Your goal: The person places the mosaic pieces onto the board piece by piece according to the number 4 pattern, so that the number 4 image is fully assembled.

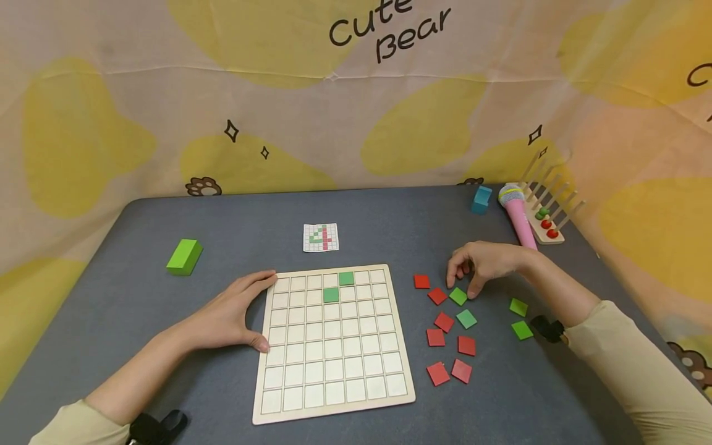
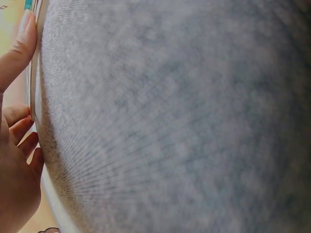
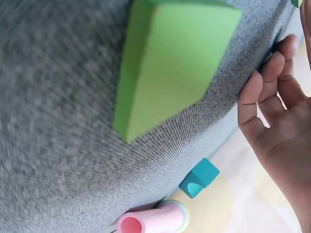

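Note:
On the dark table lies a square wooden grid board (image 1: pixel 334 412) with two green tiles (image 1: pixel 330 295) in its upper cells. My left hand (image 1: pixel 236 312) touches the board's left side, thumb and fingers spread along the edge; the left wrist view shows the thumb (image 2: pixel 24 41) against that edge. Right of the board, my right hand (image 1: pixel 483 267) reaches down over a green square tile (image 1: pixel 458 296), its thumb and index fingertips on either side of the tile, which lies flat. Several red tiles (image 1: pixel 436 337) and another green tile (image 1: pixel 466 319) lie around it.
Two green tiles (image 1: pixel 521 330) lie by the right wrist. Behind the board is a small pattern card (image 1: pixel 321 238). A green block (image 1: pixel 185 257) sits at left; a blue block (image 1: pixel 481 200), pink microphone (image 1: pixel 518 216) and pegged wooden stand (image 1: pixel 547 235) stand at back right.

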{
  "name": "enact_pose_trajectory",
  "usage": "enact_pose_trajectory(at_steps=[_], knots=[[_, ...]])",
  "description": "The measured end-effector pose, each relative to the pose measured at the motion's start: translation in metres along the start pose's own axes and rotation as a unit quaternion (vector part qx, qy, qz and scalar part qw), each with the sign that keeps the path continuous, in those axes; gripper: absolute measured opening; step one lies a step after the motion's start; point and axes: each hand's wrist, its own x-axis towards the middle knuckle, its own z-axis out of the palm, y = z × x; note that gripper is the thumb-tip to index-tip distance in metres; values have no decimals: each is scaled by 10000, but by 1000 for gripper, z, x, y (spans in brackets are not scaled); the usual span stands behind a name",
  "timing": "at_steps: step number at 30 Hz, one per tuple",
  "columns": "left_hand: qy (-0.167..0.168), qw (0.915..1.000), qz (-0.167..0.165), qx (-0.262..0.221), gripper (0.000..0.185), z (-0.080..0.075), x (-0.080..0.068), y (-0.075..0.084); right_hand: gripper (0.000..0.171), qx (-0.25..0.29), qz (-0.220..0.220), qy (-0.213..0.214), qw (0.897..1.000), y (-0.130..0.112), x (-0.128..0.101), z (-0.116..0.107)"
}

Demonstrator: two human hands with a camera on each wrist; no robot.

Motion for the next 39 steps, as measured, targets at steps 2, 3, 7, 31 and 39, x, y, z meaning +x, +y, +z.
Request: enact_pose_trajectory(at_steps=[2,3,7,31,39], knots=[[4,10000,9,9,124,0,0,0,29,-31,4,16,10000,0,0,1],[1,10000,9,16,124,0,0,-1,28,-38,2,25,10000,0,1,1],[0,10000,16,24,124,0,0,-1,27,-110,-37,77,9999,-1,1,2],[-14,10000,-2,60,124,0,1,1,13,-59,-165,383,9991,-2,0,3],[18,10000,33,50,123,-1,0,2,11,-53,-400,594,9974,-10,3,0]])
